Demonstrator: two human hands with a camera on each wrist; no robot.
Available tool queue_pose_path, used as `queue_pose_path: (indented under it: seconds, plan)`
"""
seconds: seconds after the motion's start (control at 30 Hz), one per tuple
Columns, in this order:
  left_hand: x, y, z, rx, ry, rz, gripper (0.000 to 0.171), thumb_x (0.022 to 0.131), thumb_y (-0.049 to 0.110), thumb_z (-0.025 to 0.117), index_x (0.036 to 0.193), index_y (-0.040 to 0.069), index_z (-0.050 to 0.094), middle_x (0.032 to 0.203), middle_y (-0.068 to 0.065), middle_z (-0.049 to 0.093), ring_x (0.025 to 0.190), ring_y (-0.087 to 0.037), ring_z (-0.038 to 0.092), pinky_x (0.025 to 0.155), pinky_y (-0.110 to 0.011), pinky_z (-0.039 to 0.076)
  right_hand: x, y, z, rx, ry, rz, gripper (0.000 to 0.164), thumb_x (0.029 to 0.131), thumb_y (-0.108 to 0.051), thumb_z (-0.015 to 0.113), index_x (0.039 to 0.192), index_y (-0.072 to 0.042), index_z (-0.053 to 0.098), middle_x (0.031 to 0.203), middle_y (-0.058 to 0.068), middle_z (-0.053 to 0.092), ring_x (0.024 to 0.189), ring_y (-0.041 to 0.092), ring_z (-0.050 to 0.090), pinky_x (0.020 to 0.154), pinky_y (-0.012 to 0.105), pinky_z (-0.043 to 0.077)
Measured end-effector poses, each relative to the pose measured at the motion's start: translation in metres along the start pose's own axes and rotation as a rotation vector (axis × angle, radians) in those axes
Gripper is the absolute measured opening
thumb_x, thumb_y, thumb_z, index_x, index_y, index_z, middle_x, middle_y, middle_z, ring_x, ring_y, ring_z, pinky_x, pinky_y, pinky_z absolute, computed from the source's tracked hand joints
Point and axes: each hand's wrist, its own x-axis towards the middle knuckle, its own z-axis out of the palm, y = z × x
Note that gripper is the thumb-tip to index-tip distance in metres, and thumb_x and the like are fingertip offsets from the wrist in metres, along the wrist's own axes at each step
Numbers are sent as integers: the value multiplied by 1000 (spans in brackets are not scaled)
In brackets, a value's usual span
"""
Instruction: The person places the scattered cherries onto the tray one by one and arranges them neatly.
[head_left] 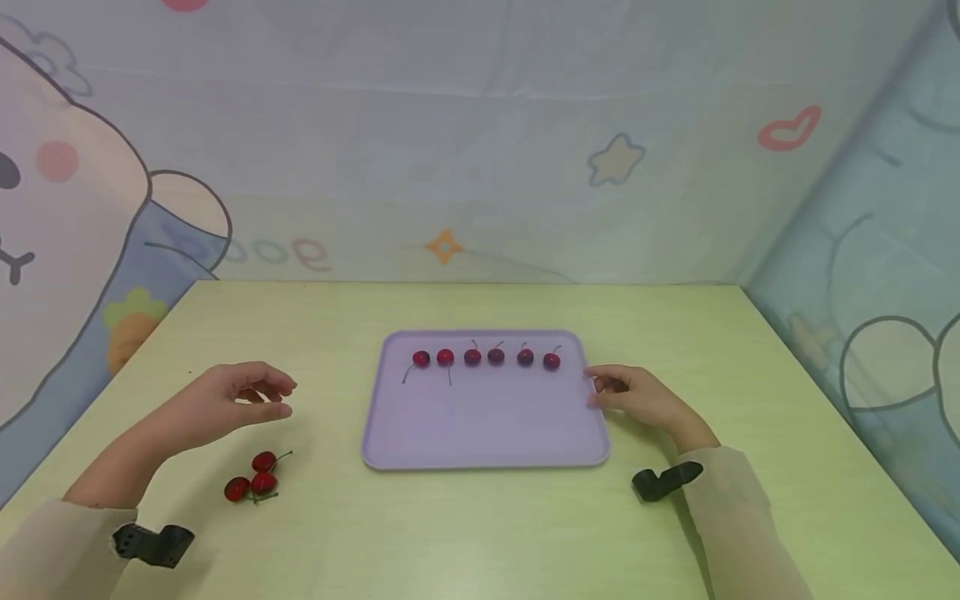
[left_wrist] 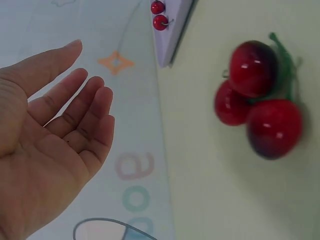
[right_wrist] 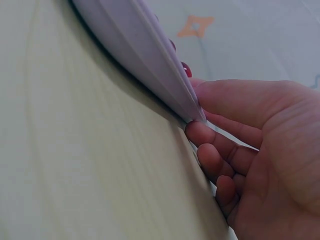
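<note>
six cherries lined up on lilac tray, three loose cherries off to its left

the six cherries, w/ thin stems, run in a row along tray's far side; the two leftmost stems point toward the wearer, other four away. loose cherries bunched on the pale tabletop, nr l hand. l hand hangs above table, fingers loosely bent, thumb apart from them. r hand pinches tray's right rim btwn thumb & fingers. black wrist devices at both beige sleeves. cartoon-print backdrop behind.
</note>
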Motion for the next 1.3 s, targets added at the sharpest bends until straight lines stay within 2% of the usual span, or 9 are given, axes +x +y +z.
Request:
queue_pose_path:
  seconds: [0.13, 0.33, 0.57, 0.7, 0.9, 1.3]
  plan:
    - [-7, -12, 5, -33, -14, -22, 35, 91, 24, 68, 117, 2, 63, 110, -10, 64, 91, -4, 58, 75, -25, 51, 0, -1, 0, 0, -2, 3, 49, 89, -20, 69, 133, -3, 56, 104, 8, 59, 94, 21, 49, 77, 26, 44]
    - [-13, -30, 11, -110, -81, -79, 39, 90, 20, 68, 120, -3, 60, 110, -12, 63, 90, -5, 57, 74, -25, 52, -1, -2, -2, -5, -3, -3, 50, 89, -21, 69, 133, -3, 56, 104, 8, 59, 94, 21, 49, 77, 26, 43]
    - [-15, -41, 17, -154, -109, -127, 39, 89, 17, 68, 120, -5, 59, 108, -13, 63, 89, -12, 59, 73, -25, 52, 1, 0, -3, -4, -8, -13, 49, 89, -20, 69, 133, -2, 56, 103, 8, 59, 94, 21, 49, 76, 26, 43]
    - [-15, -47, 20, -201, -150, -147, 41, 89, 16, 69, 121, -7, 57, 105, -12, 63, 87, -14, 61, 73, -25, 52, 0, 0, -2, -5, -8, -7, 49, 89, -20, 69, 133, -2, 56, 102, 8, 58, 93, 22, 48, 76, 26, 43]
    - [-17, -57, 23, -259, -210, -140, 43, 87, 13, 70, 121, -10, 56, 107, -12, 63, 86, -8, 59, 73, -25, 51, -1, 0, -1, 0, -5, -4, 49, 89, -20, 70, 132, -2, 56, 102, 8, 58, 92, 22, 48, 74, 25, 43]
    - [-16, -61, 26, -278, -234, -120, 40, 87, 11, 70, 119, -11, 57, 103, -13, 63, 85, -6, 58, 72, -24, 51, 0, 0, 0, 2, -2, -11, 50, 88, -22, 71, 132, -3, 57, 102, 7, 58, 92, 21, 48, 74, 26, 42]
